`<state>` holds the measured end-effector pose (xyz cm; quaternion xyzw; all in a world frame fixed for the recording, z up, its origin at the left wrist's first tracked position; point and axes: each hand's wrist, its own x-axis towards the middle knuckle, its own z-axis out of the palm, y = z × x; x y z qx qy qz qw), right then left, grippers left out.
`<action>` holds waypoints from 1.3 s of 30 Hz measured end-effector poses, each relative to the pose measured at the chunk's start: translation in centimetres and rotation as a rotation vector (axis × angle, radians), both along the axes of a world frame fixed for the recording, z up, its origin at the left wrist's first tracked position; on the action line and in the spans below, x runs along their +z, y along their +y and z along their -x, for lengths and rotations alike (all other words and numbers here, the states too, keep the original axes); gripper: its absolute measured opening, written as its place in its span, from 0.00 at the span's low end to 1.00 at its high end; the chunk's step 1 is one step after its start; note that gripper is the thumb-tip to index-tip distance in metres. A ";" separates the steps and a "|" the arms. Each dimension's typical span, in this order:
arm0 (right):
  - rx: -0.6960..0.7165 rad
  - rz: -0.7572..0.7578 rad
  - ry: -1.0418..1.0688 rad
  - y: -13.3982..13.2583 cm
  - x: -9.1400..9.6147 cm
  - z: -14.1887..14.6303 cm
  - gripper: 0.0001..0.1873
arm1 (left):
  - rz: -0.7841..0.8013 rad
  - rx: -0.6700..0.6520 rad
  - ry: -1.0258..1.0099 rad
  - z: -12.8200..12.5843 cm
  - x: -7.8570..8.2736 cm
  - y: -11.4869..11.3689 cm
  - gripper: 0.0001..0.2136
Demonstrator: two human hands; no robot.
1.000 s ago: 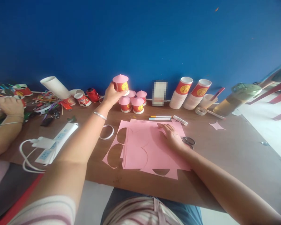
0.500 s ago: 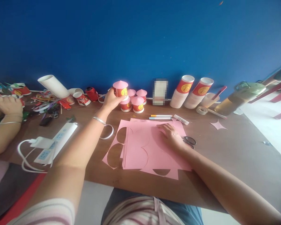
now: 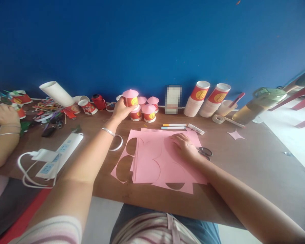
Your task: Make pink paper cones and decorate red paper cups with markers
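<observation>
My left hand (image 3: pixel 121 109) reaches to the back of the brown table (image 3: pixel 244 162) and grips a red paper cup with a pink cone lid (image 3: pixel 130 98). It holds the cup just above and left of three similar pink-lidded cups (image 3: pixel 148 113) that stand by the wall. My right hand (image 3: pixel 184 145) lies flat with fingers spread on a stack of pink paper sheets (image 3: pixel 152 162) that have round cut-outs. Scissors (image 3: pixel 205 151) lie right beside that hand.
Two markers (image 3: pixel 174 126), a glue stick (image 3: pixel 196 129), stacks of red cups (image 3: pixel 205 98), a tape roll (image 3: pixel 218 119) and a green bottle (image 3: pixel 259 105) stand at the back right. A white power strip (image 3: pixel 58 154), a white tube (image 3: pixel 56 93) and craft scraps lie left, by another person's hand (image 3: pixel 3 115).
My left hand has lowered the pink-lidded cup towards the group of cups at the back. My right hand has stayed on the pink paper.
</observation>
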<state>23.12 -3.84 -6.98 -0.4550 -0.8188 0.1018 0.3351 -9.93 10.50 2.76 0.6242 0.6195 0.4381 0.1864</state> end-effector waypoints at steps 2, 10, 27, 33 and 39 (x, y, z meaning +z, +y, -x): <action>-0.002 0.000 0.003 0.0 0.0 0.0 0.20 | -0.023 0.000 -0.006 -0.1 0.3 0.2 0.29; 0.004 0.007 0.006 -0.2 0.2 0.0 0.18 | -0.065 0.038 0.036 -1.9 2.2 2.7 0.28; 0.023 0.007 -0.024 0.5 -0.2 -0.1 0.17 | -0.031 0.053 0.104 -2.6 0.3 5.4 0.27; 0.018 0.013 -0.028 0.4 0.0 -0.1 0.16 | -0.028 0.026 0.100 -2.8 0.0 5.6 0.26; 0.016 0.026 -0.027 0.4 0.2 -0.1 0.19 | -0.004 0.021 0.099 -3.0 0.0 5.7 0.25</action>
